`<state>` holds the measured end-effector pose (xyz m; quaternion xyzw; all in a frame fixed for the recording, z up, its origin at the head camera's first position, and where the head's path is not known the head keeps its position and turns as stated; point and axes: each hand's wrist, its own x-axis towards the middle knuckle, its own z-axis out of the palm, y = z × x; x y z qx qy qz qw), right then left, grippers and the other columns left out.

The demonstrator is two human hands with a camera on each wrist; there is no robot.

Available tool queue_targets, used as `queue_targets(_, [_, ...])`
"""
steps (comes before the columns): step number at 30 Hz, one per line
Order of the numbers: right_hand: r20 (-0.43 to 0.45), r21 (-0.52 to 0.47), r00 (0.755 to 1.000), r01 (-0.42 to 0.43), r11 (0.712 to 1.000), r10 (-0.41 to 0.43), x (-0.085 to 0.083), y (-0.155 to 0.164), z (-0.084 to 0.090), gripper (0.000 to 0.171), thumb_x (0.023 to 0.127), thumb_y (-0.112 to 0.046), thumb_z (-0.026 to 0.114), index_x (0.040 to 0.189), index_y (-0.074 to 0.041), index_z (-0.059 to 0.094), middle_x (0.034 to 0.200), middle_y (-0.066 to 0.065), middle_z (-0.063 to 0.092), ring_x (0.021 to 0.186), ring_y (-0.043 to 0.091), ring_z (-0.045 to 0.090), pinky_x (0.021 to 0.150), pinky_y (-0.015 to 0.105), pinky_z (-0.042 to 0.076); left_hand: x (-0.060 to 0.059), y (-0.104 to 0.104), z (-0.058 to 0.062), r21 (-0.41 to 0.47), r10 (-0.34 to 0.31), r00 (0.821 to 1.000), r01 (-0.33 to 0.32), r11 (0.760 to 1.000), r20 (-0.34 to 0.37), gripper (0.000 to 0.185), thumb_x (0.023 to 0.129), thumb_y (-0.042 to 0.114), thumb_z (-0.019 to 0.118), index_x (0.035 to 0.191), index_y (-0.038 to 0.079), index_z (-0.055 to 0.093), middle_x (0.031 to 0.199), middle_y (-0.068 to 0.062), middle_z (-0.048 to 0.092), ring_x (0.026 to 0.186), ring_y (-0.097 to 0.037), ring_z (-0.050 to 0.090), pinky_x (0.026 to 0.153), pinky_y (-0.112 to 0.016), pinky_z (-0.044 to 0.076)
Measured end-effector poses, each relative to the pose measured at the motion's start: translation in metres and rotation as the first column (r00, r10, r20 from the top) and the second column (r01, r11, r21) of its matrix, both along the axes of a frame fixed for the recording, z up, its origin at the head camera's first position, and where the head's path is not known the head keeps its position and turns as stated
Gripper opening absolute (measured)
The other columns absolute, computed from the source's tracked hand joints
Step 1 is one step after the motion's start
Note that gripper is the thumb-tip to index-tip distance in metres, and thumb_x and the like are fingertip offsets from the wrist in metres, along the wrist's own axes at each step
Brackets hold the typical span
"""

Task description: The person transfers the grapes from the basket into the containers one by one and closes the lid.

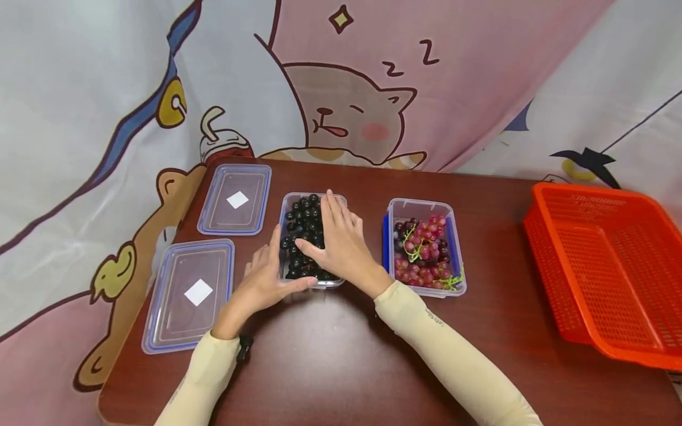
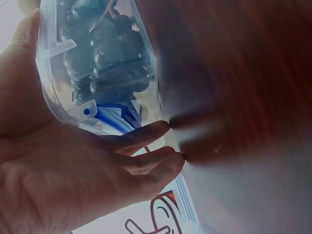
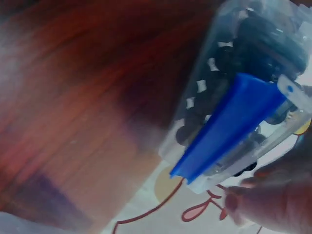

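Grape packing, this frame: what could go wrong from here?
1. The right hand lies over the dark grapes; pressing hard might bruise them.
2. Those grapes seem piled close to the rim of their box, so a lid might not seat.
3. A green stem reaches the rim of the other box and could get pinched.

There are black grapes [image 1: 301, 222], red grapes [image 1: 428, 236], an orange basket [image 1: 629, 242] and cartoon-patterned cloth [image 1: 346, 97].

Clear container [image 3: 200, 184]: dark grapes [image 3: 265, 51] inside, blue latch [image 3: 231, 124] on its side. Right grip [image 3: 278, 199] partly visible, below-right of it; wood bench [image 3: 87, 97] to its left.
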<state>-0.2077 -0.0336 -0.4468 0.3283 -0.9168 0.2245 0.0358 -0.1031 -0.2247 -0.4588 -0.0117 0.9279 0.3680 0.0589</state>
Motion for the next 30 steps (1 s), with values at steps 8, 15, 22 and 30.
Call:
queue_targets(8, [-0.145, 0.047, 0.982, -0.114, 0.992, 0.12, -0.005, -0.02, -0.004, 0.089, 0.103, -0.068, 0.058, 0.171, -0.014, 0.038, 0.179, 0.014, 0.023, 0.166, 0.034, 0.013, 0.125, 0.063, 0.023, 0.0, 0.0, 0.001, -0.006, -0.007, 1.0, 0.007, 1.0, 0.011, 0.138, 0.089, 0.062, 0.085, 0.175, 0.013, -0.01, 0.173, -0.035, 0.021, 0.157, -0.058, 0.02, 0.118, -0.082, 0.015])
queue_targets(15, [-0.176, 0.166, 0.98, -0.066, 0.984, 0.095, -0.003, -0.023, -0.015, 0.091, 0.099, -0.076, 0.057, 0.17, -0.02, 0.043, 0.178, 0.017, 0.024, 0.164, 0.042, 0.015, 0.126, 0.064, 0.021, 0.0, 0.002, 0.001, 0.0, -0.002, 1.0, 0.002, 1.0, -0.003, 0.136, 0.089, 0.059, 0.087, 0.175, 0.011, -0.007, 0.172, -0.036, 0.023, 0.156, -0.058, 0.022, 0.117, -0.081, 0.016])
queue_targets(22, [-0.129, 0.262, 0.986, -0.068, 0.963, 0.105, -0.006, -0.031, -0.012, 0.091, 0.098, -0.075, 0.056, 0.17, -0.02, 0.042, 0.176, 0.014, 0.032, 0.16, 0.042, 0.025, 0.123, 0.066, 0.025, 0.002, 0.003, 0.003, 0.006, 0.013, 1.0, -0.013, 1.0, -0.009, 0.137, 0.088, 0.061, 0.087, 0.176, 0.012, -0.006, 0.174, -0.032, 0.023, 0.157, -0.057, 0.021, 0.118, -0.081, 0.015])
queue_targets(30, [-0.079, 0.306, 0.991, -0.077, 0.949, 0.106, -0.005, -0.036, -0.011, 0.094, 0.099, -0.075, 0.057, 0.172, -0.019, 0.039, 0.176, 0.013, 0.032, 0.16, 0.042, 0.025, 0.122, 0.069, 0.026, 0.003, 0.002, 0.003, -0.015, 0.024, 1.0, -0.024, 1.0, -0.009, 0.137, 0.088, 0.061, 0.087, 0.176, 0.012, -0.006, 0.172, -0.032, 0.025, 0.157, -0.055, 0.022, 0.118, -0.081, 0.018])
